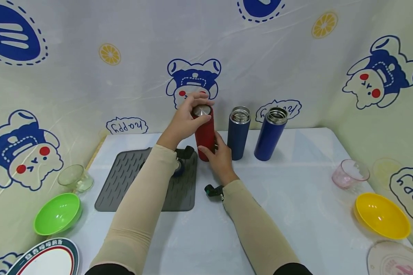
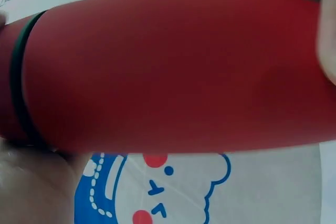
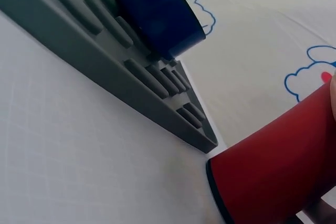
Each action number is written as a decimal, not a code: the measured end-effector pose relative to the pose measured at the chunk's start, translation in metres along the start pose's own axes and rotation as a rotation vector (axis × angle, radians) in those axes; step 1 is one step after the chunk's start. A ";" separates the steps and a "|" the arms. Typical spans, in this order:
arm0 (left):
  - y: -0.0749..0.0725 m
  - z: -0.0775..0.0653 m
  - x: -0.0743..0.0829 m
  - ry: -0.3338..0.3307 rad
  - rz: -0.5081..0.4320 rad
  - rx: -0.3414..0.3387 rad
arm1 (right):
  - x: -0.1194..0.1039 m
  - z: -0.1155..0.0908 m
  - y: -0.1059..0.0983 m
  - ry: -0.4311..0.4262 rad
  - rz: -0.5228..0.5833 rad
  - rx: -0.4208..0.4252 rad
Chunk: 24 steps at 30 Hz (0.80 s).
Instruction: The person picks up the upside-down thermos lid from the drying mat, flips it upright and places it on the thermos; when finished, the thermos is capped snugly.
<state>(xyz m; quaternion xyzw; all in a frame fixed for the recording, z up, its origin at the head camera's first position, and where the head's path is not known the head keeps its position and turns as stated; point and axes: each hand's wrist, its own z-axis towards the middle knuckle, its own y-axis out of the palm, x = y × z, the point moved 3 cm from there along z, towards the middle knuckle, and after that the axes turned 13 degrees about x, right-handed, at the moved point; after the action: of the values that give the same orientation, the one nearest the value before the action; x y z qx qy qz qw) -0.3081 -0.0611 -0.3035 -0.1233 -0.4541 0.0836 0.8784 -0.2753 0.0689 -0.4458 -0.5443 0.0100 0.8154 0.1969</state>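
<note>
A red thermos bottle point(image 1: 204, 133) with a silver-topped lid point(image 1: 202, 110) stands on the table just past the grey mat's right edge. My left hand point(image 1: 187, 119) grips the lid from above, thumb in front and fingers behind. Lower down, my right hand point(image 1: 223, 158) holds the body near its base. In the left wrist view the red body point(image 2: 173, 72) fills the middle, with a dark ring at the lid seam. Beside it stand two lidless bottles, one dark blue point(image 1: 239, 135) and one brighter blue point(image 1: 269, 137). A blue lid point(image 3: 160, 14) lies on the mat, partly hidden by my left arm in the head view.
The ribbed grey drying mat point(image 1: 118, 183) lies left of centre. At the left are a greenish glass point(image 1: 73, 177), a green bowl point(image 1: 57, 214) and a plate point(image 1: 51, 259). A pink glass point(image 1: 347, 175), a yellow bowl point(image 1: 382, 215) and a pale plate point(image 1: 395, 259) line the right.
</note>
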 end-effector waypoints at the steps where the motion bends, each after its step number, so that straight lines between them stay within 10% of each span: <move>1: 0.001 0.000 0.000 -0.004 0.013 -0.002 | 0.001 0.000 0.000 0.001 0.000 -0.001; 9: -0.001 -0.005 -0.006 -0.099 0.065 0.156 | 0.000 0.000 -0.001 -0.008 -0.001 -0.001; 17: -0.006 -0.002 -0.011 -0.127 -0.059 0.026 | 0.001 0.000 -0.001 -0.029 -0.015 0.002; 24: -0.004 -0.005 -0.015 -0.123 0.008 0.089 | 0.001 0.002 -0.001 -0.037 -0.020 0.006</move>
<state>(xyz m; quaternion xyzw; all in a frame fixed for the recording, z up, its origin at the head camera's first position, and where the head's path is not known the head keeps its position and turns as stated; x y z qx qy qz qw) -0.3124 -0.0693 -0.3165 -0.0806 -0.5025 0.1149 0.8531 -0.2769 0.0708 -0.4462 -0.5286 0.0033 0.8233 0.2067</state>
